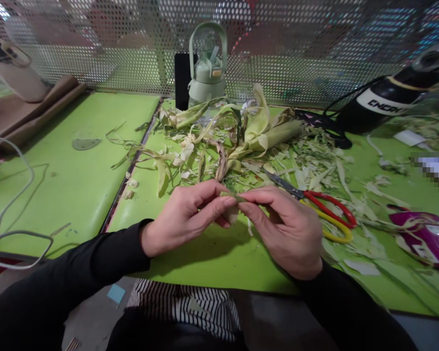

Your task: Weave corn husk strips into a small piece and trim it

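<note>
Pinched between both hands, over the front of the green table, is a small piece of pale green corn husk (232, 212). My left hand (190, 212) closes thumb and fingers on its left side. The fingertips of my right hand (283, 224) pinch its upper right end, close to my left thumb. Much of the piece is hidden behind the fingers. Just beyond my right hand lie scissors (327, 207) with red and yellow handles, blades pointing away to the left. Behind both hands spreads a heap of corn husks (263, 134), with shredded strips around it.
A pale green bottle (207, 80) and a dark phone (182, 80) stand against the perforated metal screen (278, 63). At right are a black bottle (384, 102) and a purple packet (424, 236). A white cable (10, 229) and brown paper (32, 114) lie at left.
</note>
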Demonstrator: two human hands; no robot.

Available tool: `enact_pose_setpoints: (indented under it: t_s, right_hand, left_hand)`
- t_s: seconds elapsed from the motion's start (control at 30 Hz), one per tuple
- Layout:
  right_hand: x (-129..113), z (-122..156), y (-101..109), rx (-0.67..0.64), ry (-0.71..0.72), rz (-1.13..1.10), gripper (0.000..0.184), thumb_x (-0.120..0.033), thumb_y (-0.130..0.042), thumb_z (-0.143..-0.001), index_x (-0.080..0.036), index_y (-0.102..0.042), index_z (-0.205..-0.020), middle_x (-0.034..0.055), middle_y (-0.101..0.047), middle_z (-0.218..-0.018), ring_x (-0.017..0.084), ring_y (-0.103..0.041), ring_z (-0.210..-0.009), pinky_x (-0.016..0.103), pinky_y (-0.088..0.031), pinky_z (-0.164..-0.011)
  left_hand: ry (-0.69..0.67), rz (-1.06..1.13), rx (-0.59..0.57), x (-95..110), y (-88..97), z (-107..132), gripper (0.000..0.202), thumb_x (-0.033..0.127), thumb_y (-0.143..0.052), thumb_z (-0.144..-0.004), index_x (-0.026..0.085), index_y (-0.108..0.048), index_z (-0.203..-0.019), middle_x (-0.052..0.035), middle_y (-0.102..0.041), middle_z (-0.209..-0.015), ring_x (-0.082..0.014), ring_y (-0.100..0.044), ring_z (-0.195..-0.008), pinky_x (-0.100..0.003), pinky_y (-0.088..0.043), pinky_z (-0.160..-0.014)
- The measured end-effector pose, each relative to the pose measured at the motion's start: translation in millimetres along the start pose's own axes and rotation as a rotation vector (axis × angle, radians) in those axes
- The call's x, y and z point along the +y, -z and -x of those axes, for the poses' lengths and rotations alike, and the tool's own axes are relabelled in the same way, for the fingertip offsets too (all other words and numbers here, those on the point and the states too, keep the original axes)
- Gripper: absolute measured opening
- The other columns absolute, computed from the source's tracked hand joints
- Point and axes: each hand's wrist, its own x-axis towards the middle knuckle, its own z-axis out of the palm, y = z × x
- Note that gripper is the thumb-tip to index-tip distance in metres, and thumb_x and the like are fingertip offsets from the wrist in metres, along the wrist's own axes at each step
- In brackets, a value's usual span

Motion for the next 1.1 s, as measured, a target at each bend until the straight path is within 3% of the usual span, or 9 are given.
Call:
enact_pose_setpoints:
  t_s: [0.23, 0.47, 0.7, 1.1]
  right_hand:
    - [-2.4, 1.4, 0.0, 0.003, 0.014, 0.031, 0.009, -0.019, -0.067, -0.091, -0.027, -0.070, -0.095, 0.0009, -0.077, -0.085, 0.017, -0.073, -0.075, 0.030, -0.061, -0.069]
    - [-2.4, 6.2, -2.2, 0.033, 0.164, 0.096, 0.015, -0.015, -0.066, -0.091, -0.028, -0.068, -0.097, 0.0020, -0.075, -0.083, 0.018, -0.070, -0.074, 0.032, -0.059, -0.068]
    - [-4.1, 0.9, 1.2, 0.001, 0.018, 0.061, 0.012, -0.016, -0.066, -0.091, -0.025, -0.069, -0.099, 0.0014, -0.075, -0.088, 0.015, -0.071, -0.075, 0.028, -0.059, -0.069]
    - [-4.9, 2.8, -0.7, -0.002, 0.073, 0.078, 0.009, -0.013, -0.065, -0.091, -0.021, -0.064, -0.096, 0.0000, -0.070, -0.084, 0.011, -0.067, -0.074, 0.022, -0.056, -0.069]
  left_hand:
    - [-0.031, -0.058, 0.005, 0.9, -0.1, 1.0, 0.024, 0.034, -0.059, -0.098, 0.015, -0.060, -0.084, -0.0015, -0.071, -0.068, -0.0088, -0.071, -0.062, -0.015, -0.055, -0.059]
    - [-0.077, -0.196, -0.012, 7.3, 0.2, 3.0, 0.030, 0.033, -0.053, -0.101, 0.016, -0.059, -0.077, -0.0017, -0.071, -0.066, -0.0083, -0.068, -0.062, -0.017, -0.052, -0.062]
    - [-0.058, -0.132, -0.025, -1.1, 0.8, 1.0, 0.023, 0.036, -0.059, -0.097, 0.014, -0.062, -0.089, -0.0039, -0.073, -0.074, -0.0101, -0.069, -0.066, -0.018, -0.054, -0.063]
    - [-0.157, -0.325, 0.006, -2.2, 2.1, 2.3, 0.026, 0.029, -0.055, -0.099, 0.013, -0.063, -0.081, -0.0020, -0.066, -0.067, -0.0090, -0.062, -0.061, -0.019, -0.048, -0.056]
